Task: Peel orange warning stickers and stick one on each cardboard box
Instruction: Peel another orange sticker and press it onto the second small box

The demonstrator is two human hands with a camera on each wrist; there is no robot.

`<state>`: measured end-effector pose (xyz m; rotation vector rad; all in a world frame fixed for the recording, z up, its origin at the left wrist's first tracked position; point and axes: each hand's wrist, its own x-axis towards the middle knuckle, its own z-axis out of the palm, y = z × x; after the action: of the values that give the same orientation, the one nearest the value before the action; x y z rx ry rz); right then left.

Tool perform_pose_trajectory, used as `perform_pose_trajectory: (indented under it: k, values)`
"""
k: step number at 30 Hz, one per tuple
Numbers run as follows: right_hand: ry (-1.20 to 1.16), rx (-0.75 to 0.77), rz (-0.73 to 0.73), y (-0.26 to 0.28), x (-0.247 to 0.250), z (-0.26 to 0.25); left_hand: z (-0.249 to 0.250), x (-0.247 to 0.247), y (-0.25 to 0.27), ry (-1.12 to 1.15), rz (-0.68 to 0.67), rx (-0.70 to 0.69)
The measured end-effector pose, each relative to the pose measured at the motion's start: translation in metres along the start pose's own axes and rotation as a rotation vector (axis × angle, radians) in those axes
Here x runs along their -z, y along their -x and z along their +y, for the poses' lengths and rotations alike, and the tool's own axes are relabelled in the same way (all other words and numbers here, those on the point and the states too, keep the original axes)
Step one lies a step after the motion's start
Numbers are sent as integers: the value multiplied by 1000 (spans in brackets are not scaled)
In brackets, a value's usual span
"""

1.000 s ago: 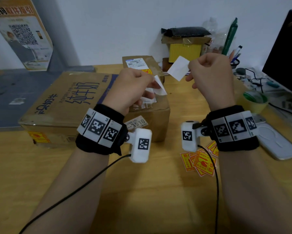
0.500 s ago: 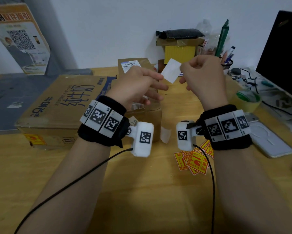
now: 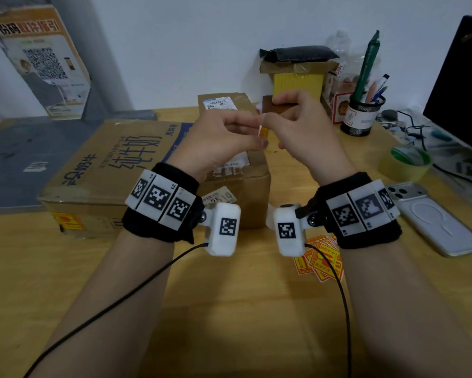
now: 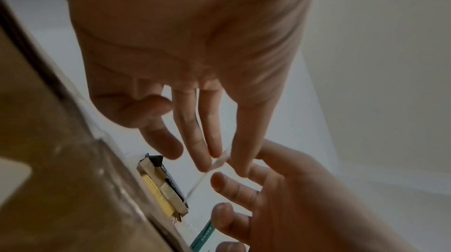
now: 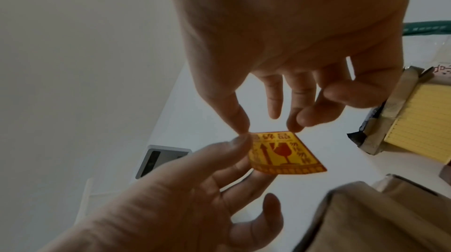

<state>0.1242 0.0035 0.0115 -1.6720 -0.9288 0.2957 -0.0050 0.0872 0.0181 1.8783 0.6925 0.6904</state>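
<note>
Several loose stickers lie near the table edge; above, both hands — left hand, right hand — pinch one orange sticker by its top edge in open air over the small box, large box beside it

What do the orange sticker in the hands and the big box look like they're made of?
Orange sticker: thin glossy film or coated paper, probably; it curves and light glows through it. Big box: brown corrugated cardboard by the look, matte with printed characters and shiny clear tape along its edges.
</note>
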Motion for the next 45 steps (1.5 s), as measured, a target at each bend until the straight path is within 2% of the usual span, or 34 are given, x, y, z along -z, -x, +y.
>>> perform_pose_trajectory:
  k: [2,7,10,15,22,26,31,36,45]
  values:
    - [-18,8,-10,0,-1,0,-2,3,2,22,-6,4]
    - [-56,27,-97,3,0,0,-4,15,4,-2,98,71]
    - [-15,7,-161,4,1,1,-5,23,3,73,162,134]
    - [65,-20,-170,6,-5,1,-9,32,2,187,147,192]
    - [52,16,-147,4,-8,1,-14,36,4,229,163,153]
    - [78,3,-165,6,-7,-1,-21,42,4,104,220,74]
    - [158,-16,-221,9,-6,-2,-29,48,6,-46,164,65]
    - [272,-59,-277,10,-12,0,-38,51,9,-71,81,136]
    - [320,-96,-312,10,-22,-3,-39,57,6,-154,49,185]
